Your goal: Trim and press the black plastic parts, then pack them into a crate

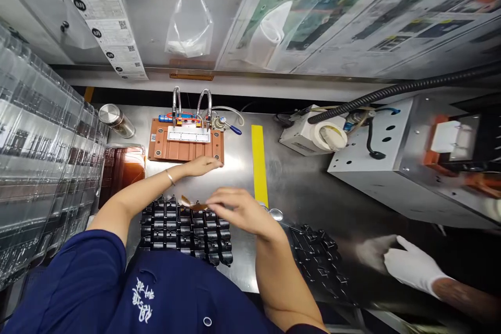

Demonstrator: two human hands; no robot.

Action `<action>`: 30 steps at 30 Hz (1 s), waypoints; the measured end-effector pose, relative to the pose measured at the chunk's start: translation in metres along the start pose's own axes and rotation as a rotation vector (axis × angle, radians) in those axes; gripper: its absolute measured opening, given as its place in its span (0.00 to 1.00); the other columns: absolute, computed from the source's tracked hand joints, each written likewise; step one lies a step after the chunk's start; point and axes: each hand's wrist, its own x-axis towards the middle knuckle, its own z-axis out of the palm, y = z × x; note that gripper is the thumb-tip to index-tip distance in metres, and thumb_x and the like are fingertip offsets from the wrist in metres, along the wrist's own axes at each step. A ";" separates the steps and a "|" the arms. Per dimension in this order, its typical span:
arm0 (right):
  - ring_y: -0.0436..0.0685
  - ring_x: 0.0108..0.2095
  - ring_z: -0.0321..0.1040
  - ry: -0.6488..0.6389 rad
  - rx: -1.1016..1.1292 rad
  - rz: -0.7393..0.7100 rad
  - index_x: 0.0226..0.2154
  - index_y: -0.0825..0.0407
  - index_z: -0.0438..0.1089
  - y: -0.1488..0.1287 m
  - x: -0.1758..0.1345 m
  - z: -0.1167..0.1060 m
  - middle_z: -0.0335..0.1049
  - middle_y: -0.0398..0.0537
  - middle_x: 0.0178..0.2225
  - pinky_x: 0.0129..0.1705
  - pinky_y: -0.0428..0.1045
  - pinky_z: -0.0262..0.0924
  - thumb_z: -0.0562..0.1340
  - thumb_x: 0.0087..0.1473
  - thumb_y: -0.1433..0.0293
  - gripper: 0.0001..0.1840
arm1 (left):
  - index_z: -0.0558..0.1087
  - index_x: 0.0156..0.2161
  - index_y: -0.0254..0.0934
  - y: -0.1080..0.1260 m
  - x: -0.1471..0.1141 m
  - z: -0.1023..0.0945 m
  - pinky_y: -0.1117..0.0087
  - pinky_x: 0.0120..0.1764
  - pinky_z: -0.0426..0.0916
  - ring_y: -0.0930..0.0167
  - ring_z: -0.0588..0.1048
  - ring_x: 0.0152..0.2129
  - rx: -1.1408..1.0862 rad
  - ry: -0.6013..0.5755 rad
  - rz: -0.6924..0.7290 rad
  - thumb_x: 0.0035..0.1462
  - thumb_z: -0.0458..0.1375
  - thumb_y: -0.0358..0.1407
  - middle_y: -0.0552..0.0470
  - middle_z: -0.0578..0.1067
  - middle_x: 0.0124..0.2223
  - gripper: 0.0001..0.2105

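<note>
My left hand [201, 165] is at the front right edge of a copper-coloured fixture [188, 153]. Its fingers are pressed together at the tips, and whatever they may pinch is too small to make out. A white perforated strip [188, 134] lies on the fixture beneath two bent metal nozzles. Over the black moulded trays [168, 224], my right hand [245, 211] pinches a thin amber film piece [194, 205] that sticks out to the left of its fingertips.
Clear plastic trays [35, 151] are stacked at left, beside an amber box [122, 172] and a metal-lidded jar [117, 120]. Yellow tape [259, 164] marks the bench. A grey machine [376, 182] stands right; another person's white-gloved hand [413, 266] is below it, near more black trays [319, 261].
</note>
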 end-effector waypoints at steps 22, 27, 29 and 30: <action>0.43 0.12 0.58 1.027 0.701 0.771 0.17 0.53 0.64 0.142 0.123 0.032 0.66 0.38 0.13 0.14 0.38 0.54 0.61 0.42 0.77 0.07 | 0.64 0.22 0.35 -0.027 -0.057 -0.083 0.79 0.13 0.51 0.81 0.60 0.08 -0.745 0.984 -0.656 0.47 0.62 0.29 0.59 0.66 0.14 0.10; 0.43 0.11 0.57 1.010 0.703 0.798 0.17 0.53 0.63 0.145 0.127 0.030 0.64 0.37 0.11 0.12 0.38 0.51 0.60 0.43 0.78 0.09 | 0.64 0.21 0.35 -0.026 -0.051 -0.084 0.78 0.13 0.48 0.80 0.59 0.08 -0.782 1.000 -0.644 0.45 0.60 0.29 0.59 0.65 0.13 0.08; 0.43 0.11 0.57 0.997 0.708 0.804 0.17 0.53 0.63 0.146 0.127 0.029 0.65 0.38 0.12 0.12 0.37 0.51 0.61 0.43 0.77 0.09 | 0.64 0.21 0.36 -0.025 -0.051 -0.084 0.78 0.13 0.48 0.80 0.59 0.08 -0.780 1.009 -0.641 0.45 0.60 0.29 0.59 0.65 0.13 0.08; 0.43 0.11 0.57 0.991 0.710 0.805 0.17 0.53 0.63 0.146 0.127 0.029 0.65 0.38 0.12 0.12 0.37 0.51 0.61 0.43 0.77 0.09 | 0.64 0.21 0.36 -0.024 -0.051 -0.084 0.78 0.13 0.48 0.80 0.58 0.08 -0.777 1.013 -0.640 0.44 0.60 0.29 0.60 0.65 0.13 0.08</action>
